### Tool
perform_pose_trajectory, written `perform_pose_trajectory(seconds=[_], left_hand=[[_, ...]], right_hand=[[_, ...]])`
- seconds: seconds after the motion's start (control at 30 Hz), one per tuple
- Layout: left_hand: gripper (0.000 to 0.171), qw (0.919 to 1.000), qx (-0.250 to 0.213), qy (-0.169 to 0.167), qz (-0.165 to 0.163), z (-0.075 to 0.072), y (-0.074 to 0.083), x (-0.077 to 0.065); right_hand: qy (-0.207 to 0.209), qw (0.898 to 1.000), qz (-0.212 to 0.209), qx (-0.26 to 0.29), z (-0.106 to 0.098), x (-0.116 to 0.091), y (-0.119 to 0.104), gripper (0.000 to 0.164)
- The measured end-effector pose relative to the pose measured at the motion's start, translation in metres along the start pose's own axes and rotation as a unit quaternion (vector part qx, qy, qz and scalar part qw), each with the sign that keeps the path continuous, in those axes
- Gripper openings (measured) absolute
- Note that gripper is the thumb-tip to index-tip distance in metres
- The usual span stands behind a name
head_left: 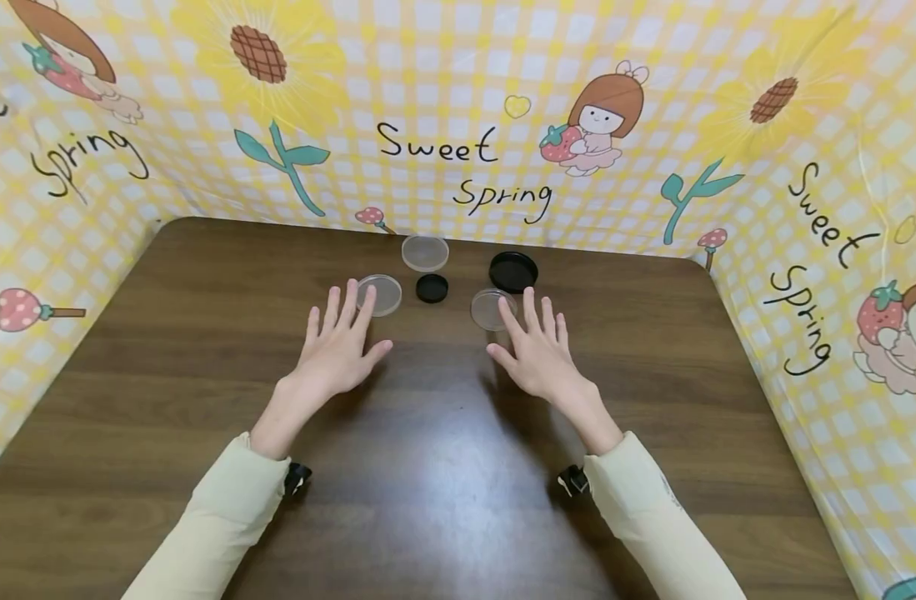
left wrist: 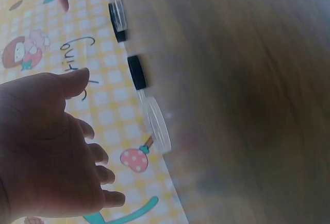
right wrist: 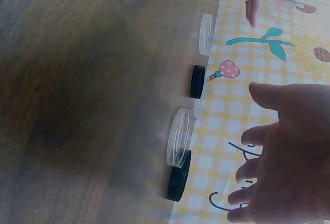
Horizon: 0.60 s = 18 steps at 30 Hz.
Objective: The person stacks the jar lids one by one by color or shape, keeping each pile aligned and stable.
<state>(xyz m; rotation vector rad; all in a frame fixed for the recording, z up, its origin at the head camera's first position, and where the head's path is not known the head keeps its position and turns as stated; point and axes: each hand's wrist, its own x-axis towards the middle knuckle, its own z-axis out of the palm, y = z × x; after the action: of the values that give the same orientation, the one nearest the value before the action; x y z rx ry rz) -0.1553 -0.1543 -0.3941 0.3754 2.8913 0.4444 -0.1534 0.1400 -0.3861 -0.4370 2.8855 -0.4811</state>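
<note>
Spread-fingered and empty, the left hand and right hand are hovering nearest the left clear disc and right clear disc respectively.

The head view is bright and rather sharp. A whitish glare lies on the brown wooden table, and soft shadows fall near the bare left hand and bare right hand. Both wrist views are dimmer, hazy and blurred.

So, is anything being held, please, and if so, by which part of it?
Nothing is held; the left grip and the right grip are empty above the table.
</note>
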Motion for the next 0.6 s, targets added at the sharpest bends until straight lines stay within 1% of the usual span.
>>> perform_pose_trajectory(seconds=[0.1, 0.23, 0.37, 0.47, 0.6], left_hand=[[0.08, 0.9998, -0.021, 0.001, 0.001, -0.005, -0.008, -0.001], [0.081, 0.9985, -0.054, 0.009, 0.003, -0.011, -0.019, 0.001], [0.08, 0.9975, -0.066, 0.025, 0.006, -0.014, -0.027, 0.002], [0.08, 0.9968, -0.071, 0.028, 0.021, -0.012, -0.031, 0.002], [0.08, 0.9951, -0.088, 0.022, 0.04, -0.011, -0.034, 0.003]], right_hand=[[0.007, 1.0, -0.014, 0.022, 0.001, 0.005, 0.001, 0.069], [0.009, 0.998, -0.034, 0.059, 0.001, 0.012, 0.002, 0.07], [0.012, 0.995, -0.051, 0.082, 0.001, 0.018, 0.002, 0.069], [0.013, 0.993, -0.067, 0.093, 0.003, 0.026, 0.002, 0.068], [0.013, 0.99, -0.098, 0.105, 0.005, 0.039, 0.001, 0.066]])
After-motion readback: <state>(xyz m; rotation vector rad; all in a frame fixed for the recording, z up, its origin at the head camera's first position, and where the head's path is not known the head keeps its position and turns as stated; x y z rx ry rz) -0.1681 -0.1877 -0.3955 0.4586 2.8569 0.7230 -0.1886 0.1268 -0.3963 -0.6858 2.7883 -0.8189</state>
